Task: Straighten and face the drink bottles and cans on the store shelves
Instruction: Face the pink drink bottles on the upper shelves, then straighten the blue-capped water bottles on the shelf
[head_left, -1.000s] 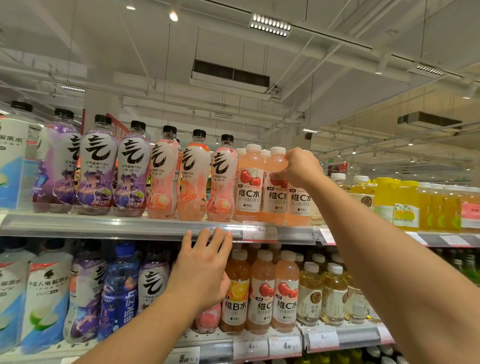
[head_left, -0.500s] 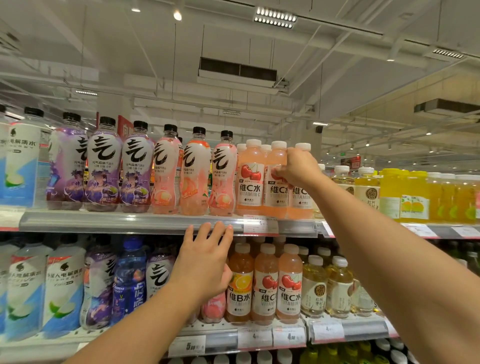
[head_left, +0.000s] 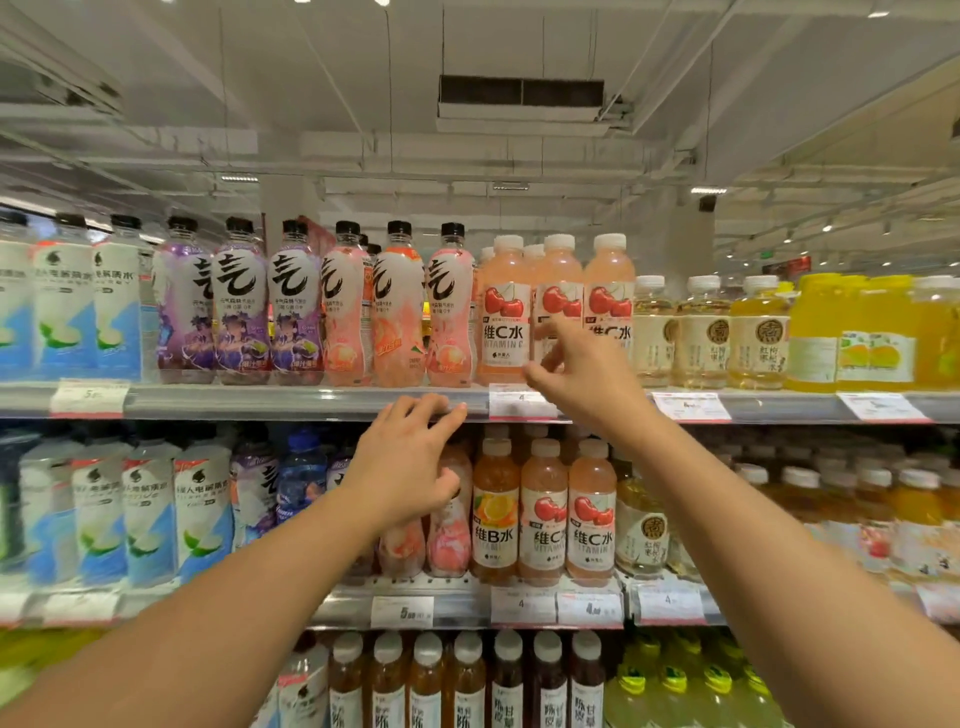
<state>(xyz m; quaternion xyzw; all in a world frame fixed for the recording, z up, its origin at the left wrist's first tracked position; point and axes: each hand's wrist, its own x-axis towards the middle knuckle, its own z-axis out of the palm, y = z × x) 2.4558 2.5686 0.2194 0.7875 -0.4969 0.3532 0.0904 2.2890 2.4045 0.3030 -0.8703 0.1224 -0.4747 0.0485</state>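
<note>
Pink cherry bottle (head_left: 558, 306) stands just behind the right hand (head_left: 587, 374), whose fingers are loosely spread. Left hand (head_left: 410, 467), relaxed, holds nothing below the shelf edge (head_left: 291, 402).

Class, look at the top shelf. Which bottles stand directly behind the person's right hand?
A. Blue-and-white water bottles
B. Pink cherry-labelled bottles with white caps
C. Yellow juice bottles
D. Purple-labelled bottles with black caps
B. The right hand reaches in front of the pink cherry-labelled bottles, partly covering the middle one's label; the purple, yellow and blue-and-white bottles stand well off to either side.
</note>
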